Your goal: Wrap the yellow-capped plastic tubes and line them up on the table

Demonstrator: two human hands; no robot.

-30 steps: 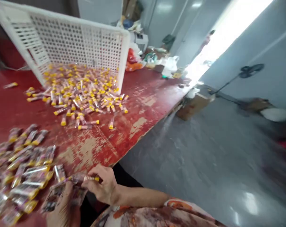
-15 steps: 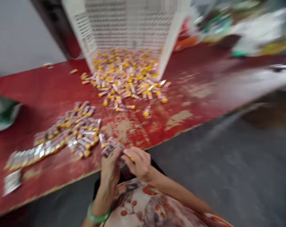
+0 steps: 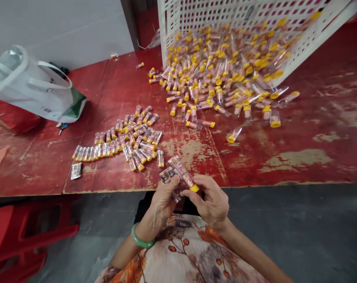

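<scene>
My left hand [image 3: 163,198], with a green bangle at its wrist, is closed on a small stack of printed wrappers [image 3: 167,174], partly hidden under the thumb. In my right hand [image 3: 212,200] is a clear tube [image 3: 183,173] with a yellow cap and pink contents, pinched near its capped end. This tube slants across in front of the stack, close to the left thumb. Just beyond the left hand, several wrapped tubes [image 3: 141,147] with yellow ends lie in a loose heap, with a neat row of them [image 3: 97,151] to its left.
A white perforated crate [image 3: 305,53] lies on its side at the back, spilling many yellow-capped tubes [image 3: 214,74] onto the worn red table [image 3: 299,157]. A small silvery packet [image 3: 76,171] is near the front edge. A white bag [image 3: 39,86] stands back left; a red stool [image 3: 16,228] is below.
The view has swung left and steadied, bringing the bag and stool into sight. The tube in my right hand now stands out clearly over the stack in my left.
</scene>
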